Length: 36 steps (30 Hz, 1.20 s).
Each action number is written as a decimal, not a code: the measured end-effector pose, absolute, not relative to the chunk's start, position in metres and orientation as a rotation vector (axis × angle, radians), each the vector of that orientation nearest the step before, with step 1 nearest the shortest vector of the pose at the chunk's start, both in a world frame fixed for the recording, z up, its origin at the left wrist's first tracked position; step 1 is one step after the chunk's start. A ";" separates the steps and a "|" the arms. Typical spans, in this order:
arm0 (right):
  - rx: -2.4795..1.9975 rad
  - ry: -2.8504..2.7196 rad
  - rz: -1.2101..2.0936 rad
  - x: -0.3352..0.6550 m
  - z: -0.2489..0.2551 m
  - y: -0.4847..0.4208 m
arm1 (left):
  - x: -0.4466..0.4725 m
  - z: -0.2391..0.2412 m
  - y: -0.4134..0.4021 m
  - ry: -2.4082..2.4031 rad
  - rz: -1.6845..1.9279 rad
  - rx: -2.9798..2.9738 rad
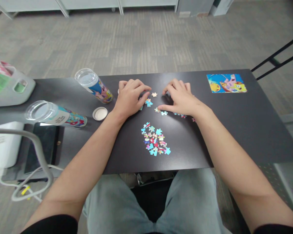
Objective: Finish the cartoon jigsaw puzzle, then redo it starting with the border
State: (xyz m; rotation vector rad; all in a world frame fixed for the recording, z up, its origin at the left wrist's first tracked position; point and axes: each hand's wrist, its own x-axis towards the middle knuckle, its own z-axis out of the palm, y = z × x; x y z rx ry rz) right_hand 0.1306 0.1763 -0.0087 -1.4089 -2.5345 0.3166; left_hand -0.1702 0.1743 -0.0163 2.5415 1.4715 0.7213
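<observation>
Heap of puzzle pieces point(151, 140) lies mid-worktop point(239, 126), loosely overlapped; take clock bearings from it. Pale lone piece point(154, 95) at 12, between your hands. Left hand point(129, 97) at 11: fingers curled, thumb and forefinger apart, nothing seen between them; blue pieces point(148, 102) just beside the thumb. Right hand point(182, 99) at 1: fingers parted, thumb touching a small piece point(157, 110), no grip on it. Likeliest trouble: a sideways thumb-press skids that piece, as the worktop looks smooth. Some pieces point(177, 114) sit partly hidden by your right wrist; pulled back low, it could scatter them. White cap point(100, 113) at 10, near your left forearm, could be nudged; the nearby tube point(101, 92), tall and narrow, might topple if bumped. Picture card point(224, 84) at 2, well apart, low risk.
</observation>
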 end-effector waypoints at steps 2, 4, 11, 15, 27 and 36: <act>-1.419 -2.562 0.309 0.127 -0.008 0.172 | -0.170 -0.021 0.176 1.375 0.717 2.569; -1.407 -2.583 0.320 0.123 -0.007 0.168 | -0.169 -0.025 0.176 1.314 0.725 2.577; -1.282 -2.655 0.407 0.131 -0.004 0.167 | -0.164 -0.030 0.175 1.369 0.746 2.536; -1.392 -2.605 0.362 0.143 -0.007 0.174 | -0.162 -0.026 0.173 1.347 0.725 2.557; -1.370 -2.410 0.260 0.141 -0.001 0.180 | -0.145 -0.027 0.162 1.281 0.790 2.550; -1.395 -2.383 0.286 0.141 -0.012 0.186 | -0.158 -0.026 0.169 1.007 0.711 2.608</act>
